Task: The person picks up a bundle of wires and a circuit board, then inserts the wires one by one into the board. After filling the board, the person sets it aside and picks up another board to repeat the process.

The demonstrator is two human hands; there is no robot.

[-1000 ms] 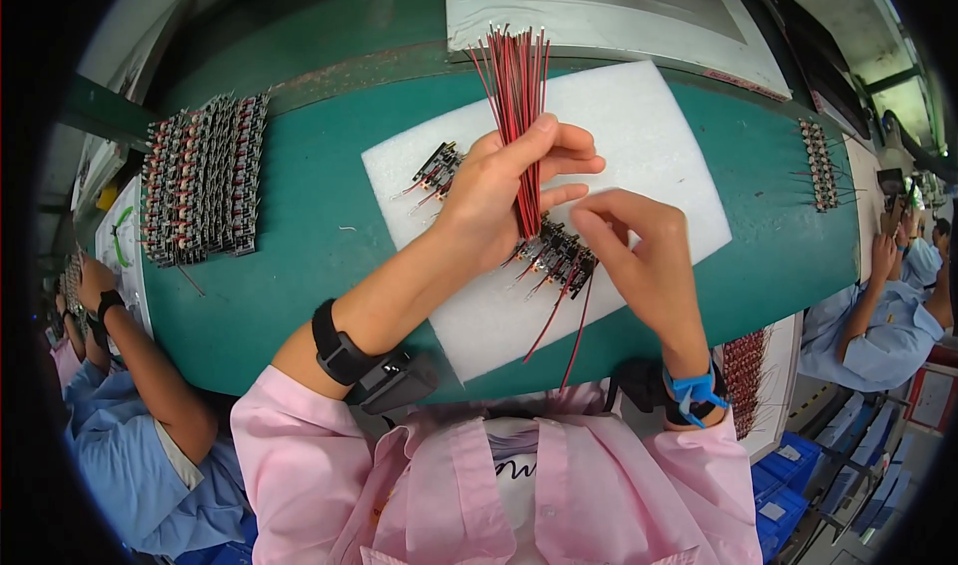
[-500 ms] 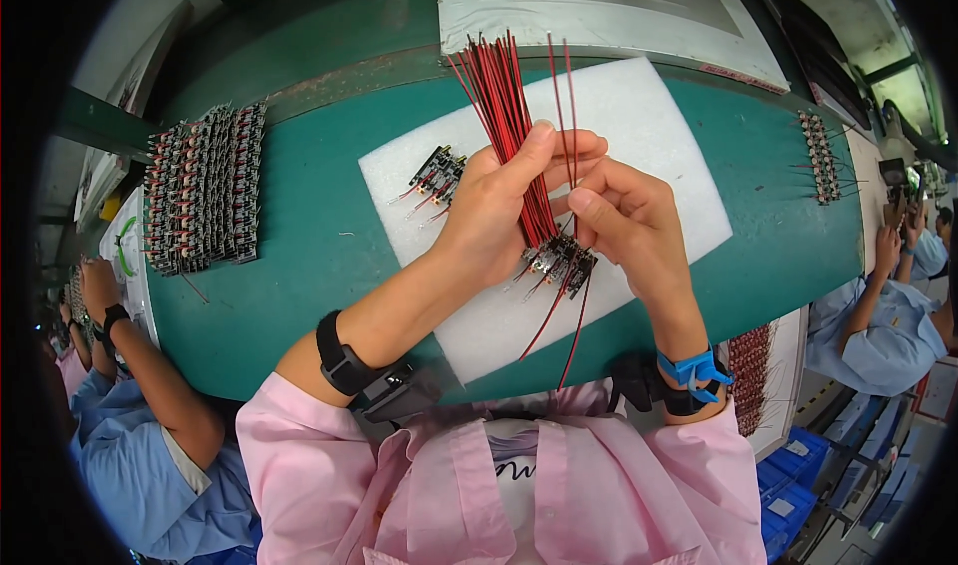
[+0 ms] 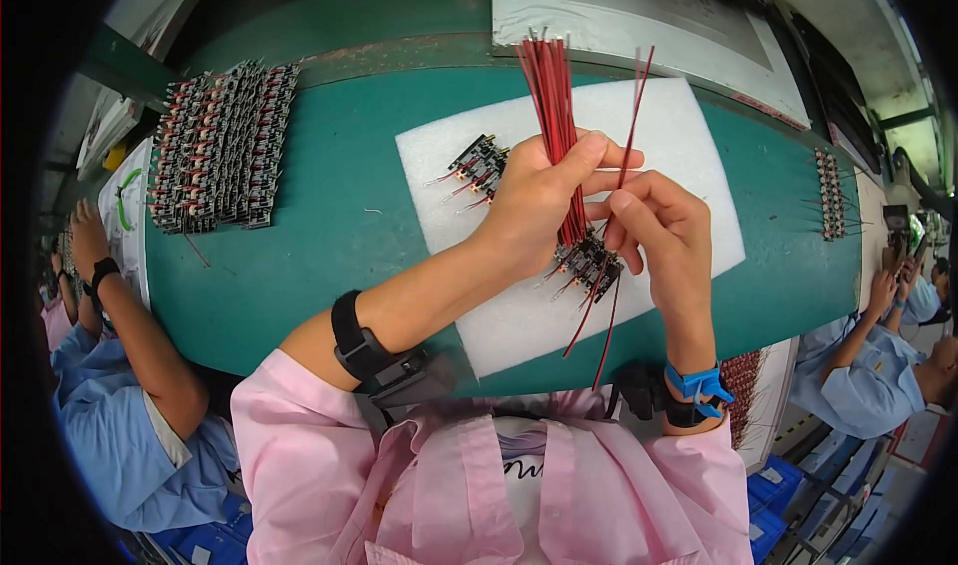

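My left hand [image 3: 539, 196] is closed round a bundle of thin red and black wires [image 3: 552, 91], which fans out above the thumb. Small black circuit boards [image 3: 587, 266] sit at the bundle's lower end, just below my fingers. To the right, my right hand [image 3: 674, 231] pinches a separate wire pair [image 3: 640, 96] between thumb and fingertips, close to the boards. Two loose wire ends hang down below them. Beneath both hands lies a white foam sheet [image 3: 699, 156]. Another black circuit board strip [image 3: 479, 166] rests on it, left of my left hand.
Stacked rows of circuit boards [image 3: 222, 151] stand on the green table [image 3: 329, 226] at left. A narrow board strip [image 3: 830, 196] lies at far right. A white panel [image 3: 529, 11] borders the back. Co-workers in blue sit on both sides; blue bins [image 3: 773, 485] stand low at right.
The whole view has shifted, so the table and hands appear further right. The wire pair in my right hand has tilted to the right and its strands have come closer together.
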